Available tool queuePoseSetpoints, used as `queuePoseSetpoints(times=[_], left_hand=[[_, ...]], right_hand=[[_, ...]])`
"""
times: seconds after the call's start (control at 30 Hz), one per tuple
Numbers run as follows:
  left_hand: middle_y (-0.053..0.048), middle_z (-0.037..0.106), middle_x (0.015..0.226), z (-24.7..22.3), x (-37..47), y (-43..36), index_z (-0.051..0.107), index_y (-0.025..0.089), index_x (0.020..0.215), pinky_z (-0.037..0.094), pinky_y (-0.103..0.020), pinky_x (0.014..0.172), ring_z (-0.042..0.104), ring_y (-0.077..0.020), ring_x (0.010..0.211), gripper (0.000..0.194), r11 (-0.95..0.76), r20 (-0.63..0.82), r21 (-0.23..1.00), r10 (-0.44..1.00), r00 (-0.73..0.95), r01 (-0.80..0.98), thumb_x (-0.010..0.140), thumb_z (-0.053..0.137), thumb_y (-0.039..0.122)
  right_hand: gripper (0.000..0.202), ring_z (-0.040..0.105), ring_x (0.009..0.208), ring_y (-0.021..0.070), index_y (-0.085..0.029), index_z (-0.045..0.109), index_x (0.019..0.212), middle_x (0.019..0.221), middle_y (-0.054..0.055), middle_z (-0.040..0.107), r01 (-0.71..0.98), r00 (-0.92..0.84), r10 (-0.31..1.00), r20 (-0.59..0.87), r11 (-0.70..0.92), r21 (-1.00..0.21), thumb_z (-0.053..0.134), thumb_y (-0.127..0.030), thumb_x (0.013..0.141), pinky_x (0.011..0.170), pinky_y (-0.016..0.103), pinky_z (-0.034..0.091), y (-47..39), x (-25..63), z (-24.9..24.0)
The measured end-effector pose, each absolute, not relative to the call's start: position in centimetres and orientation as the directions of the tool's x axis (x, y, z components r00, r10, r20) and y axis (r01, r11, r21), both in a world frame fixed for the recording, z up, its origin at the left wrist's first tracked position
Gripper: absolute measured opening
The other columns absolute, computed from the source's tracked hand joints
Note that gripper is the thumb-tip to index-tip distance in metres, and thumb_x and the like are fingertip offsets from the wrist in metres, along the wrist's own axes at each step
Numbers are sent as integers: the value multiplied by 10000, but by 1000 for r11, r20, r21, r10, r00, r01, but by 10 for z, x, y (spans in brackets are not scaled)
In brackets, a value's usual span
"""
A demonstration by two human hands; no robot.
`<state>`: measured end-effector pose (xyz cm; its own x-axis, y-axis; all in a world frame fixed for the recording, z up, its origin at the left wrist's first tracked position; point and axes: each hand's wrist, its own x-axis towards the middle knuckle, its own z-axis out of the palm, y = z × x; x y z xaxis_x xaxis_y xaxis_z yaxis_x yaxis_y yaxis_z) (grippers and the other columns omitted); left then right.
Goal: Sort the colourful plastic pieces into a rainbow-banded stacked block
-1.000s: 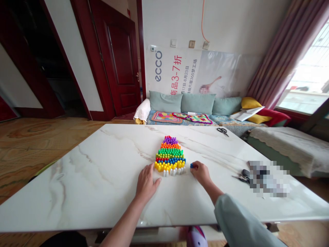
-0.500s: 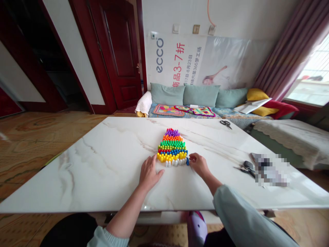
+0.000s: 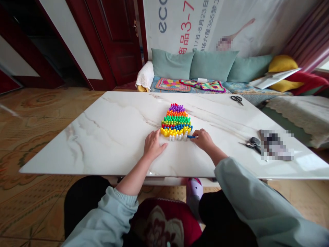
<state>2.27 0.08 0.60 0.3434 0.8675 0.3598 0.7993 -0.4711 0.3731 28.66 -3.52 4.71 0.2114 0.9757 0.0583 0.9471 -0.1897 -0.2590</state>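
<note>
A beaded piece (image 3: 177,120) lies flat on the white marbled table (image 3: 115,137), with rows of red, purple, orange, green, blue, yellow and clear-white beads. My left hand (image 3: 153,145) rests at its lower left corner, fingers apart, the fingertips by the yellow beads. At the lower right corner my right hand (image 3: 204,139) has its fingers pinched on the end of a short blue strip (image 3: 191,137). The strip's other end meets the white beads.
Scissors (image 3: 236,99) lie at the table's far right edge. Nearer on the right are pliers (image 3: 253,144) and a partly blurred flat item (image 3: 276,145). Behind the table stands a sofa with green cushions (image 3: 172,64).
The view has tilted downward, so the table appears higher. My right hand now grips the blue strip, which extends sideways from the beads. My left hand keeps its place by the beads.
</note>
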Motion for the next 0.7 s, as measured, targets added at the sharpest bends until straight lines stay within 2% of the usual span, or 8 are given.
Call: queuePoseSetpoints(times=[0.17, 0.27, 0.37, 0.5, 0.63, 0.7], left_hand=[[-142, 510, 1360, 7, 23, 0, 348, 146, 1410, 317, -450, 1093, 395, -326, 1310, 759, -465, 349, 379, 873, 341, 800, 773, 677, 395], [-136, 511, 1362, 7, 23, 0, 347, 149, 1412, 318, -446, 1093, 396, -324, 1309, 766, -464, 351, 381, 873, 339, 800, 769, 680, 398], [-134, 509, 1365, 7, 23, 0, 348, 147, 1413, 316, -445, 1095, 394, -325, 1311, 770, -461, 352, 383, 874, 335, 801, 767, 682, 398], [-143, 513, 1357, 7, 23, 0, 352, 128, 1409, 319, -450, 1093, 396, -330, 1306, 763, -469, 353, 381, 870, 343, 797, 772, 677, 396], [-149, 509, 1357, 6, 23, 0, 358, 139, 1404, 320, -456, 1092, 393, -333, 1313, 758, -468, 362, 390, 870, 336, 793, 766, 684, 387], [-150, 514, 1354, 5, 23, 1, 358, 144, 1404, 324, -462, 1089, 400, -335, 1309, 759, -470, 369, 394, 868, 332, 790, 762, 687, 382]], right_hand=[[162, 584, 843, 184, -180, 713, 930, 942, 73, 604, 982, 176, 984, -41, -179, -68, 694, -236, 778, 716, 262, 414, -37, 293, 60], [271, 595, 877, 198, -189, 695, 1023, 1014, 85, 604, 988, 153, 986, -61, -154, -6, 721, -210, 754, 704, 266, 413, -41, 293, 65], [344, 601, 884, 191, -221, 677, 1079, 1063, 69, 610, 994, 99, 994, -55, -102, -37, 730, -198, 740, 700, 259, 410, -43, 291, 66], [206, 601, 876, 187, -203, 711, 906, 965, 55, 657, 998, 25, 998, -61, -28, -62, 633, -92, 751, 688, 250, 388, -42, 284, 65], [191, 602, 828, 180, -174, 690, 898, 909, 72, 672, 995, 56, 998, 8, -55, -80, 565, -107, 770, 674, 250, 380, -42, 279, 68], [194, 600, 799, 171, -167, 677, 926, 906, 72, 680, 980, 117, 989, 95, -99, -170, 544, -144, 787, 684, 249, 390, -41, 280, 69]])
